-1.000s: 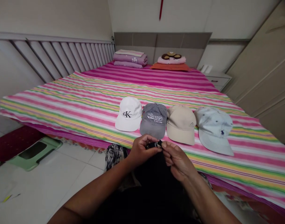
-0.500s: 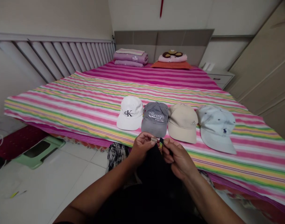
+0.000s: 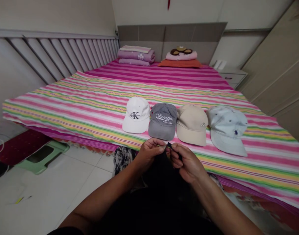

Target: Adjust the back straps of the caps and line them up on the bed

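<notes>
Close to my body, my left hand (image 3: 149, 152) and my right hand (image 3: 188, 163) meet in front of the bed's near edge. A short dark strap (image 3: 169, 145) is pinched in my right fingertips. The left thumb and forefinger are closed at the strap's other side; the small piece they grip is mostly hidden. Black material below merges with my dark clothes. Just beyond my hands lie a white cap (image 3: 136, 116), a grey cap (image 3: 163, 121), a beige cap (image 3: 192, 125) and a pale blue cap (image 3: 228, 130), side by side with visors toward me.
The caps rest on a bed with a striped sheet (image 3: 73, 104). Folded purple bedding (image 3: 136, 57) and a pink and orange pile (image 3: 180, 60) stand by the headboard (image 3: 151, 37). A green stool (image 3: 39, 160) is on the floor at left; a nightstand (image 3: 231, 76) stands far right.
The whole scene sits slightly higher as the view tips down. The metal buckle seen earlier at my left fingertips is now largely hidden, and both hands have come closer together.
</notes>
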`<state>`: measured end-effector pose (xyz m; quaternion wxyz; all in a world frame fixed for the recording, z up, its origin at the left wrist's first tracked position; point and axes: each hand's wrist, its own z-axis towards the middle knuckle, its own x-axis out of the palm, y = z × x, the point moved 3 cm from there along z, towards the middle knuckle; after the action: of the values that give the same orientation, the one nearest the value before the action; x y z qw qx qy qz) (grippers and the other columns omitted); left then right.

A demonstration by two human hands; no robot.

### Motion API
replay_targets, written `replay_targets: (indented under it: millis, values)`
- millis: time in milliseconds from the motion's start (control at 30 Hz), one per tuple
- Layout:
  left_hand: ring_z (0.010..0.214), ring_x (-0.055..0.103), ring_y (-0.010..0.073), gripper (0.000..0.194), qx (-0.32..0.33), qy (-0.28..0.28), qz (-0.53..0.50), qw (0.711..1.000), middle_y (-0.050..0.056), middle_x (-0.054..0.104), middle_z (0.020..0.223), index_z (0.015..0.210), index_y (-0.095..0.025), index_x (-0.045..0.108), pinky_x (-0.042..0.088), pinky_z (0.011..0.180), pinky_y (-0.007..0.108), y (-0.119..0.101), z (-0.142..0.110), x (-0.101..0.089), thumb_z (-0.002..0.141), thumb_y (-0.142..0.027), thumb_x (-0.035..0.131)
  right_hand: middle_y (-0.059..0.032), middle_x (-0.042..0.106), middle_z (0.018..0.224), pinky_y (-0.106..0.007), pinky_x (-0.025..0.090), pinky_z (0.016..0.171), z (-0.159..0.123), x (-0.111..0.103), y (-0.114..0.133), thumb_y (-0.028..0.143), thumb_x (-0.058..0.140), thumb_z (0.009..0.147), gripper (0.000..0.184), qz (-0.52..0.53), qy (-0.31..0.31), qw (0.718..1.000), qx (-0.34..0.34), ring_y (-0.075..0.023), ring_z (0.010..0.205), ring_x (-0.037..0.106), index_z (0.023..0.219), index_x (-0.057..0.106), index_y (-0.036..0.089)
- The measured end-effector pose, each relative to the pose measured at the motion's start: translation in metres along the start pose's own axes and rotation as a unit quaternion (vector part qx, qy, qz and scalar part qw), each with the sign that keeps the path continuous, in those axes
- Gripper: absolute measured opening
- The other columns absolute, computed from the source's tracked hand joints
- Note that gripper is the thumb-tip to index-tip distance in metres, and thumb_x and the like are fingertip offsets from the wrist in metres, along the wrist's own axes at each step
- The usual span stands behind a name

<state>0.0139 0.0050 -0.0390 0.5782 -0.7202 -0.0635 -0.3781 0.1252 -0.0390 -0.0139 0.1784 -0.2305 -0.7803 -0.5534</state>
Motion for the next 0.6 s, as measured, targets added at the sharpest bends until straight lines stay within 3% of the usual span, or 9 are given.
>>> replay_targets:
  millis: [200,600]
  values:
    - [0.065,0.063,0.0123,0.026,-0.011,-0.015,-0.018,1.0,0.002,0.069,0.069,0.071,-0.012,0.064,0.047,0.068,0.025,0.0,-0.0016,0.0009,0.049,-0.016,0.077,0.0097,0.034,0.036,-0.018,0.013,0.033,-0.0001,-0.0017,0.0004,0.029,0.064,0.064,0.03,-0.025,-0.022,0.998,-0.057,-0.0017,0.028,0.022,0.05,0.039,0.018]
    - [0.065,0.062,0.0101,0.03,0.005,-0.013,-0.01,1.0,0.001,0.069,0.071,0.074,-0.014,0.064,0.046,0.067,0.022,-0.0009,0.0004,-0.0007,0.047,-0.013,0.077,0.0099,0.035,0.038,-0.016,0.012,0.033,-0.002,0.0014,0.0,0.024,0.062,0.06,0.024,-0.034,-0.006,0.999,-0.02,-0.0007,0.029,0.023,0.053,0.041,0.017]
